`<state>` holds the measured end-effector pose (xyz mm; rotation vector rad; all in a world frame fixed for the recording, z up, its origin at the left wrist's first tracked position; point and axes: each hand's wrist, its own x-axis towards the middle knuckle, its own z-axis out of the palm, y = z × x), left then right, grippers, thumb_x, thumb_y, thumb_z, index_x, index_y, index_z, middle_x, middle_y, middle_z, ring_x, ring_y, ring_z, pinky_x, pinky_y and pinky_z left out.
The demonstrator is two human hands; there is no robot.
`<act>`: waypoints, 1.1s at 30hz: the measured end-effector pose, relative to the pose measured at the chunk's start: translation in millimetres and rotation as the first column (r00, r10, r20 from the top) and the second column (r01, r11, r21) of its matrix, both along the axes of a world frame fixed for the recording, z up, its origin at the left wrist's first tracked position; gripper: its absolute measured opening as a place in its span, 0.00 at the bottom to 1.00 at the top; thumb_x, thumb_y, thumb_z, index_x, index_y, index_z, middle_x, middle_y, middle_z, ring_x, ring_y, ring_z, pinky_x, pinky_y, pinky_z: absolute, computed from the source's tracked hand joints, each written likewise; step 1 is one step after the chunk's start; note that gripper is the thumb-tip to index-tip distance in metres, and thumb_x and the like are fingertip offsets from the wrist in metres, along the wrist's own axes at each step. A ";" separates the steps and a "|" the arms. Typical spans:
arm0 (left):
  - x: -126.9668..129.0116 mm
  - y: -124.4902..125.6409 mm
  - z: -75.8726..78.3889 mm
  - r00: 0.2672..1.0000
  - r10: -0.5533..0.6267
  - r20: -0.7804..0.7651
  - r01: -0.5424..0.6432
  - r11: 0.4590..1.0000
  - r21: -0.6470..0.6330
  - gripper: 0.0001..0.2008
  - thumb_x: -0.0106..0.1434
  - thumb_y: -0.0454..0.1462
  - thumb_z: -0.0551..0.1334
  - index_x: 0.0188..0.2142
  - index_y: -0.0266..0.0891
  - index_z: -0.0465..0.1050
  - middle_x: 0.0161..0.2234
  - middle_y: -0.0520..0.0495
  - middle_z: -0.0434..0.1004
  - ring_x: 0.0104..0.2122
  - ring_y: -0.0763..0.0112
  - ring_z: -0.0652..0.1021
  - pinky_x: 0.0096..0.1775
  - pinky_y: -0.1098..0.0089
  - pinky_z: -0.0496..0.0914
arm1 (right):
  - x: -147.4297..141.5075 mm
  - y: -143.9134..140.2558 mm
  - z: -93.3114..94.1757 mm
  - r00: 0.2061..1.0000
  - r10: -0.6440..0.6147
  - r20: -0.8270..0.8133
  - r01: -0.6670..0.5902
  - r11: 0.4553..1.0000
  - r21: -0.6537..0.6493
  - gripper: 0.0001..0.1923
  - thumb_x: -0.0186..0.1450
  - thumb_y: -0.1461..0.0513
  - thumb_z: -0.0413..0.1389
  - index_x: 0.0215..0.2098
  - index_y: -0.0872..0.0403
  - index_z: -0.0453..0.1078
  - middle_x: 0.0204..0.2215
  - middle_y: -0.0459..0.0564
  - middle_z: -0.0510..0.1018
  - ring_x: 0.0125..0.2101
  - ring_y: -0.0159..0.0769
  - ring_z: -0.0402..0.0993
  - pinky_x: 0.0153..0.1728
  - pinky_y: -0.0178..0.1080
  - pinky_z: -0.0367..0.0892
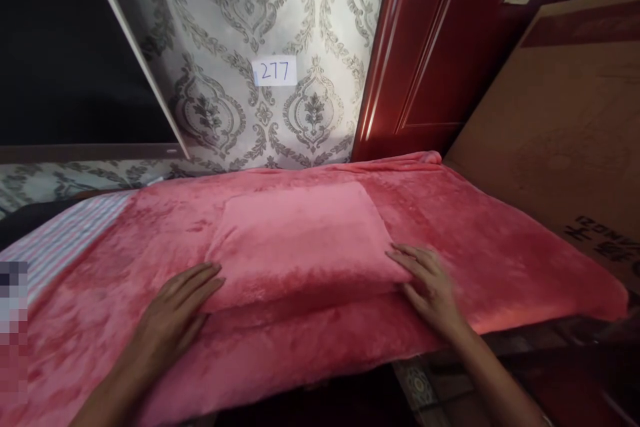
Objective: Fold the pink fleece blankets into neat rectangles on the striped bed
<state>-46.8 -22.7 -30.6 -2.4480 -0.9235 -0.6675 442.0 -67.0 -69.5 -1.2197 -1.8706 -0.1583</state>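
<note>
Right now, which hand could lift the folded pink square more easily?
Probably the right hand: its fingers lie on the folded square's near corner edge. The left hand rests flat on the blanket beside it.

Your blanket [475, 240] is plain rose pink, and so is the folded piece [300, 233] on it. At nine o'clock you see a sheet [65, 233] striped pink, white and blue. At twelve o'clock the wallpaper [240, 20] is grey damask on silver, with a white label [275, 71]. At two o'clock stands a dark red door [440, 40], beside it a brown cardboard box [560, 133].
</note>
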 end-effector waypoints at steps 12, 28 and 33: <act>-5.0 -9.7 -2.0 0.994 0.045 0.097 -0.032 0.990 -0.134 0.22 0.64 0.39 0.58 0.58 0.48 0.68 0.54 0.44 0.79 0.51 0.59 0.80 0.50 0.58 0.76 | 10.1 -10.0 -4.8 0.999 -0.015 0.040 0.015 1.000 -0.017 0.19 0.69 0.58 0.56 0.58 0.47 0.71 0.54 0.53 0.75 0.52 0.46 0.71 0.51 0.51 0.69; 126.4 46.9 33.9 0.981 0.178 -0.084 -0.196 0.879 -0.434 0.41 0.65 0.59 0.54 0.70 0.41 0.52 0.71 0.34 0.49 0.70 0.43 0.52 0.65 0.41 0.51 | -92.5 73.4 58.3 0.918 0.034 0.396 0.172 0.863 -0.474 0.41 0.69 0.42 0.50 0.72 0.52 0.50 0.71 0.58 0.48 0.70 0.55 0.41 0.66 0.60 0.46; 119.8 48.4 -6.7 0.974 0.201 -0.104 -0.227 0.871 -0.436 0.41 0.65 0.59 0.53 0.72 0.45 0.47 0.72 0.35 0.45 0.70 0.42 0.51 0.64 0.39 0.49 | -88.4 70.6 27.7 0.920 0.027 0.392 0.184 0.851 -0.491 0.40 0.69 0.42 0.49 0.73 0.49 0.48 0.72 0.54 0.43 0.71 0.53 0.35 0.67 0.61 0.41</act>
